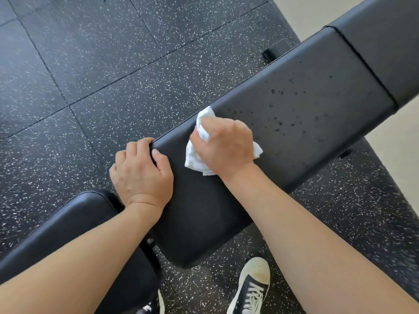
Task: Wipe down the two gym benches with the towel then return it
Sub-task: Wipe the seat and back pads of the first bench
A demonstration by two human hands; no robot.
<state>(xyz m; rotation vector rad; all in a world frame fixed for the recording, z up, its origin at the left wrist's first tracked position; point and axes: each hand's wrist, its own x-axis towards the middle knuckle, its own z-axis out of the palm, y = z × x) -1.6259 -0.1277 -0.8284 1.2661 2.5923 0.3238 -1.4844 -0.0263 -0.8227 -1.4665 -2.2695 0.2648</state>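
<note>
Two bare arms with no sleeves, left hand (141, 175), right hand (225, 147), no rings or watch, black canvas lace-up shoe (251, 288) with white laces and worn white rubber toe

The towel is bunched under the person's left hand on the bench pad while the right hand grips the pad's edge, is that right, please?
Not quite: the hands are swapped. The head view shows the right hand pressing the towel on the bench pad, while the left hand grips the pad's edge.

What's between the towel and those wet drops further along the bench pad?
Nothing visible. The right hand holds the towel on the bench pad, and bare pad runs to the droplets. The left hand grips the pad's edge behind.
</note>
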